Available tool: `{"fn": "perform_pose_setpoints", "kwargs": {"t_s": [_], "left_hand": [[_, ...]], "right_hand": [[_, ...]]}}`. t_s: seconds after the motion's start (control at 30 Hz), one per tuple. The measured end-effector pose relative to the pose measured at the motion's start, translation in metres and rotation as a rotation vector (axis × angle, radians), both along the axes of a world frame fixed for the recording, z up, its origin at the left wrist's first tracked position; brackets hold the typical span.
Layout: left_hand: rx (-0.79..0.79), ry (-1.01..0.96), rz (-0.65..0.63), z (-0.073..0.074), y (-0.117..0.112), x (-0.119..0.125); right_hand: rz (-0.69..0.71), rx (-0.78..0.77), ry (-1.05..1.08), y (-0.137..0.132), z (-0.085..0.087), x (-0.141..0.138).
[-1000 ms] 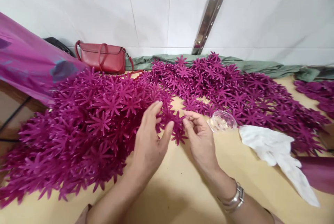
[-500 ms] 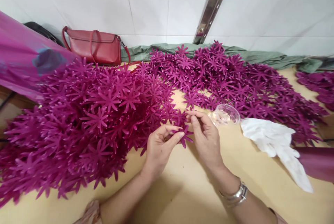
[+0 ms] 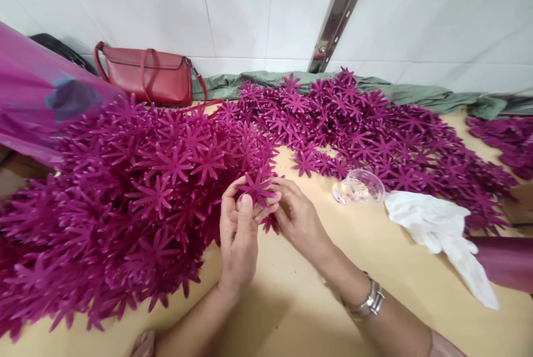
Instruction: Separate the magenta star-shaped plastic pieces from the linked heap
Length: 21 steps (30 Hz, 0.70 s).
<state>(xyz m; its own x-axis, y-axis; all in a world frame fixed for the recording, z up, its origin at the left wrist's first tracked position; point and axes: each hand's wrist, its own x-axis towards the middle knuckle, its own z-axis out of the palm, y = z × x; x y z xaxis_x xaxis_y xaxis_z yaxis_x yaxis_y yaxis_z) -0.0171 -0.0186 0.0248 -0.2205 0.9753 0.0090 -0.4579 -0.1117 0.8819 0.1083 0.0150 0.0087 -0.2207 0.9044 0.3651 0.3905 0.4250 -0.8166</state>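
A magenta star-shaped artificial flower (image 3: 257, 187) with several narrow petals is pinched in my left hand (image 3: 239, 235), the thumb lying on its front. My right hand (image 3: 297, 218) meets it from the right, fingers bent around the flower's right edge; part of the fingertips is hidden behind the petals. Below the right fingers, petals of another magenta piece show. Close on the left rises a big heap of like flowers (image 3: 166, 179). Farther back lies a second, darker pile of flowers (image 3: 345, 118).
A clear plastic cup (image 3: 366, 186) lies tipped over to the right, small pale bits in it. Next to it is a crumpled white cloth (image 3: 433, 224). A red handbag (image 3: 145, 75) stands against the tiled wall, and pink plastic sheeting (image 3: 45, 96) hangs at left.
Both hands have moved left and slightly up, closer to the left heap. The flower now faces up between them, and my right hand has come against it.
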Motion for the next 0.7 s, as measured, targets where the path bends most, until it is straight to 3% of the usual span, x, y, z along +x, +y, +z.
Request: {"fn": "perform_pose_setpoints", "kwargs": {"t_s": [0.13, 0.3, 0.4, 0.5, 0.7], "left_hand": [[0.045, 0.034, -0.007, 0.001, -0.011, 0.006], [0.000, 0.163, -0.368, -0.010, -0.027, 0.024], [-0.028, 0.191, -0.494, -0.018, -0.027, 0.031], [-0.053, 0.099, -0.451, -0.023, -0.022, 0.032], [-0.222, -0.189, -0.100, -0.032, -0.005, 0.021]], "right_hand": [[-0.198, -0.060, 0.164, 0.002, 0.016, 0.016], [-0.289, -0.151, 0.176, -0.011, 0.031, 0.038], [-0.278, -0.114, 0.108, -0.016, 0.038, 0.045], [-0.195, -0.127, 0.040, -0.011, 0.038, 0.044], [-0.051, -0.381, 0.060, 0.012, 0.030, 0.029]]}}
